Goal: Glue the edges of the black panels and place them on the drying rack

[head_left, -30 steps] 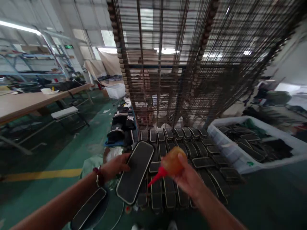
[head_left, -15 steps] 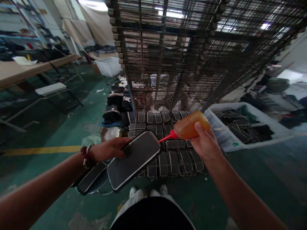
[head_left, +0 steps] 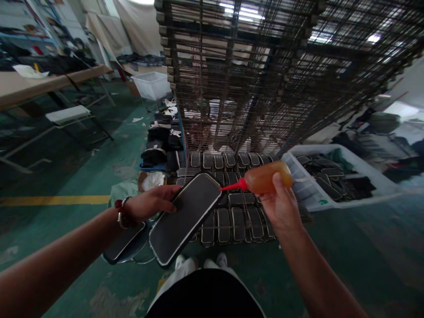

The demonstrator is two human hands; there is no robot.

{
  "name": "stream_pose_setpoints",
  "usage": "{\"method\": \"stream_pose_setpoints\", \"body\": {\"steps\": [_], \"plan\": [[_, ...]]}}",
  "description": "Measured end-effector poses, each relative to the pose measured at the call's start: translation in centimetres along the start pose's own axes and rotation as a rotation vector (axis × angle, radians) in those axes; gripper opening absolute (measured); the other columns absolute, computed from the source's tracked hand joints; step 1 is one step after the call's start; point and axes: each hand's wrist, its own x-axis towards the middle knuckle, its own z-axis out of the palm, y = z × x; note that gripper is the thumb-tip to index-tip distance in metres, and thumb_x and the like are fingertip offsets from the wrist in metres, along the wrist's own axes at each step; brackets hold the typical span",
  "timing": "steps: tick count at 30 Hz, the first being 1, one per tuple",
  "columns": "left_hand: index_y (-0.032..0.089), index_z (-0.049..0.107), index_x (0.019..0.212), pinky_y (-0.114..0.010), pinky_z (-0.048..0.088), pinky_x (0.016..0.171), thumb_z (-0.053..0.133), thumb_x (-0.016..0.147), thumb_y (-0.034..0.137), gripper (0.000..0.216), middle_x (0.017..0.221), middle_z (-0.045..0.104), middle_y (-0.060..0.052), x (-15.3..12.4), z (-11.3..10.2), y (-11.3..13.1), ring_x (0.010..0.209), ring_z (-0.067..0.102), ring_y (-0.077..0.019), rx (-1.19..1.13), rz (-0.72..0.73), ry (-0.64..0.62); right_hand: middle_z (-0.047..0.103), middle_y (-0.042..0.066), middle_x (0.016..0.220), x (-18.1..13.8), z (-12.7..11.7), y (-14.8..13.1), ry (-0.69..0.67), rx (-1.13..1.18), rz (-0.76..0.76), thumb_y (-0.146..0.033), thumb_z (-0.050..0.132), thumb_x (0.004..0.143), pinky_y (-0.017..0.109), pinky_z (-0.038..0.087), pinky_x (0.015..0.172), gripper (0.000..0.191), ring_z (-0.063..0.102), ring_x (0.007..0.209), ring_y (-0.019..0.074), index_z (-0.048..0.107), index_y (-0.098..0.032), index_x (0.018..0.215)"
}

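Head view catches a person standing on a green floor, holding a dark panel (head_left: 185, 216) with a pale edge and a bottle (head_left: 268, 176) of amber liquid. The left hand (head_left: 155, 204), a bracelet (head_left: 123, 214) at its wrist, is closed on the panel's left edge, thumb lying across the face; the panel slants, its far end toward the right. The right hand (head_left: 281, 207) is wrapped around the bottle, which lies nearly level, its red nozzle (head_left: 232, 187) pointing left with the tip at the panel's upper right corner. Beneath the left forearm, another panel (head_left: 126, 240) lies on a round seat (head_left: 143, 247). Rows of similar panels (head_left: 223, 223) spread out beyond the held one, at the foot of a tall wire rack (head_left: 238, 101). To the right sits a white bin (head_left: 308, 194) with more dark pieces inside; to the left, dark bundles (head_left: 159, 143) are piled beside the rack.
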Motion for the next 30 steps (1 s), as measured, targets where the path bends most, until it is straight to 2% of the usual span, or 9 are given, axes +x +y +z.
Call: {"method": "stream_pose_setpoints", "body": {"steps": [4,6,9,13,19,23,30], "plan": [[0.019,0.067,0.102,-0.045,0.06,0.062,0.05,0.063,-0.009,0.052,0.071,0.069,-0.008,0.2,0.0,-0.1,0.076,0.074,-0.0335,0.002,0.044,0.064,0.07,0.004,0.09,-0.2,-0.2,0.4,0.041,0.004,0.037,-0.043,0.084,0.073,0.02,0.049,0.044,0.042,0.066,0.068,0.0159,0.066,-0.018,0.101],[0.02,0.067,0.103,-0.046,0.06,0.062,0.05,0.06,-0.011,0.055,0.071,0.068,-0.007,0.4,-0.1,-0.2,0.076,0.073,-0.0336,0.006,0.043,0.047,0.07,0.004,0.091,-0.3,-0.2,0.5,0.073,0.007,0.024,-0.044,0.084,0.073,0.02,0.049,0.045,0.043,0.066,0.069,0.0156,0.066,-0.018,0.101],[0.017,0.068,0.102,-0.043,0.059,0.058,0.048,0.06,-0.015,0.056,0.073,0.07,-0.008,0.7,-0.5,-0.3,0.071,0.074,-0.0337,0.055,0.005,-0.063,0.069,0.003,0.09,-0.7,-0.1,0.7,0.114,0.014,0.018,-0.044,0.086,0.071,0.021,0.051,0.048,0.043,0.065,0.07,0.0157,0.066,-0.018,0.099],[0.012,0.068,0.099,-0.04,0.059,0.058,0.051,0.06,-0.016,0.051,0.081,0.073,-0.012,1.4,-1.2,-0.6,0.069,0.074,-0.033,0.248,0.105,-0.231,0.069,0.002,0.088,-1.6,0.1,1.2,0.141,0.014,0.043,-0.042,0.087,0.069,0.022,0.052,0.048,0.042,0.065,0.071,0.0159,0.067,-0.018,0.097],[0.012,0.068,0.103,-0.032,0.061,0.07,0.066,0.064,-0.001,0.041,0.095,0.077,-0.013,2.2,-2.3,-0.6,0.08,0.075,-0.0256,0.404,0.175,-0.429,0.069,0.002,0.084,-2.8,0.2,2.1,0.143,-0.013,0.063,-0.044,0.087,0.07,0.021,0.051,0.044,0.039,0.065,0.066,0.0155,0.068,-0.019,0.094],[0.012,0.068,0.106,-0.03,0.06,0.071,0.068,0.065,0.004,0.042,0.102,0.077,-0.013,2.3,-2.6,-0.8,0.082,0.075,-0.0237,0.437,0.188,-0.41,0.07,0.003,0.085,-3.6,0.3,2.5,0.119,-0.019,0.086,-0.045,0.086,0.07,0.022,0.053,0.046,0.04,0.066,0.066,0.016,0.069,-0.019,0.096],[0.012,0.069,0.107,-0.031,0.06,0.069,0.068,0.063,0.004,0.045,0.1,0.077,-0.014,2.4,-2.9,-1.2,0.08,0.075,-0.025,0.374,0.198,-0.355,0.072,0.004,0.085,-5.4,0.6,2.9,0.038,-0.042,0.06,-0.043,0.083,0.075,0.023,0.055,0.049,0.036,0.07,0.072,0.0188,0.07,-0.019,0.099]]}}
